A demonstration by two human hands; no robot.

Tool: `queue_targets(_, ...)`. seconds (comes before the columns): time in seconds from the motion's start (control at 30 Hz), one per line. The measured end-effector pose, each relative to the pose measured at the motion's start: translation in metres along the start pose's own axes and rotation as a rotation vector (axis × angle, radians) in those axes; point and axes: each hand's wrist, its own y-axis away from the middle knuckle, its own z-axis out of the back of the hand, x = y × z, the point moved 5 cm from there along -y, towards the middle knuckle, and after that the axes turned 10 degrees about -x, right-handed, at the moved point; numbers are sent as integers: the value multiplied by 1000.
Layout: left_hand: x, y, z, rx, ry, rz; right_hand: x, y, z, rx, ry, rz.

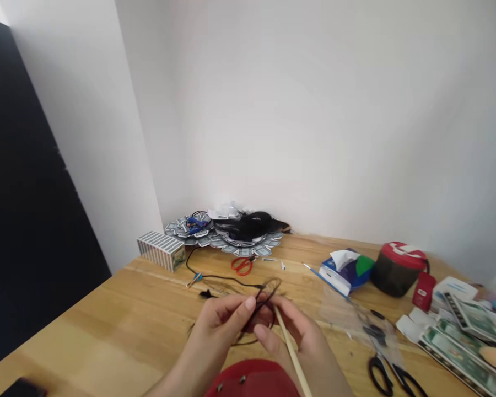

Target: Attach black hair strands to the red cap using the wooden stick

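Observation:
My left hand [221, 325] pinches a thin black wire loop [268, 292] between thumb and fingers, above the wooden table [86, 331]. My right hand [293, 333] closes around a pale wooden stick [291, 347], whose upper tip sits close to the loop. Both hands are close together near the table's front. Fine dark strands [227, 286] lie on the wood beneath them, partly hidden by my hands. A red object with small metal studs [252, 380] fills the bottom of the view, just below my hands.
Red-handled scissors [242, 265] lie beyond my hands. A tissue pack [345, 273] and a red-lidded jar [398, 269] stand to the right. Black-handled scissors [392, 375] and printed banknote-style cards [463, 353] lie at right. White walls rise behind.

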Motion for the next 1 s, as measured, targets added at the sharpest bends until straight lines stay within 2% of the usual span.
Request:
queue_targets(0.07, 0, -5, -12, 34, -51, -49, 1, -5, 6, -36, -57, -2)
queue_targets(0.13, 3, -7, -16, 35, -83, -92, 3, -8, 10, -56, -72, 7)
queue_targets(0.27, 8, -6, -9, 30, -239, -174, 1, -10, 11, -72, -114, 1)
queue_targets(0.4, 6, -4, 2, -19, -456, -254, -4, -11, 7, -30, -183, -19)
queue_targets(0.77, -3, -17, 13, -60, -319, -267, -12, -8, 4, 51, -468, -248)
queue_targets(0.87, -3, -13, 10, -40, -314, -277, -11, -6, 3, 64, -489, -244)
queue_targets(1.0, -3, -2, 4, 1, -341, -289, -14, -7, -2, 4, -497, -174)
